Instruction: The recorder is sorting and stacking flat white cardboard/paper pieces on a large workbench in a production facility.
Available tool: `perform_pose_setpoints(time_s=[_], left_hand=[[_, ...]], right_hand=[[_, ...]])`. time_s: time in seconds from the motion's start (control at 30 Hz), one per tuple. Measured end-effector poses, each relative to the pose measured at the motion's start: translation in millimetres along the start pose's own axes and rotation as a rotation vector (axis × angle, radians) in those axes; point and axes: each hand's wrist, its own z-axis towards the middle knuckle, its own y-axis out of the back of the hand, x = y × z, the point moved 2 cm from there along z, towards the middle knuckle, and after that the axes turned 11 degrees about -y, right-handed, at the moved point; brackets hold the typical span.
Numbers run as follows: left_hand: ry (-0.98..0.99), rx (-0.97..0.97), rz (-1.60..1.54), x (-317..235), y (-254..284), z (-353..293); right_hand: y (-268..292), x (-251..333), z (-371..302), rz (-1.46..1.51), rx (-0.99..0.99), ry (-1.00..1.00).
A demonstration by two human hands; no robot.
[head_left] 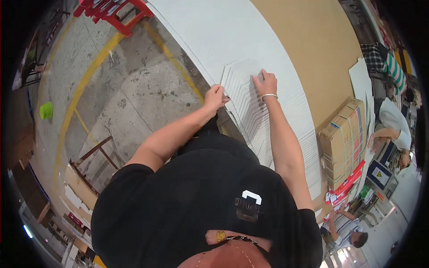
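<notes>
A long brown table (321,49) fills the upper right of the frame, overlaid by white sheets (210,31). At centre a fanned stack of white cards (250,107) is pinned flat by the open right hand (266,84), seemingly to stop sliding, while its near edge is pinched by the left hand (215,97). A strapped carton (344,138) crowds the right.

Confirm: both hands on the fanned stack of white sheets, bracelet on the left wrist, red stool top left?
Not quite: the head view shows the bracelet on the right wrist. Both the left hand and right hand rest on the fanned white sheets, and the red stool sits top left.
</notes>
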Motion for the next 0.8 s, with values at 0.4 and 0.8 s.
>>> perform_pose_setpoints(time_s=[0.4, 0.8], left_hand=[[0.001, 0.034, 0.025, -1, 6, 4], [-0.34, -0.011, 0.319, 1, 2, -6]], right_hand=[[2, 7, 3, 0.179, 0.015, -0.038], [4, 6, 11, 0.116, 0.045, -0.119]])
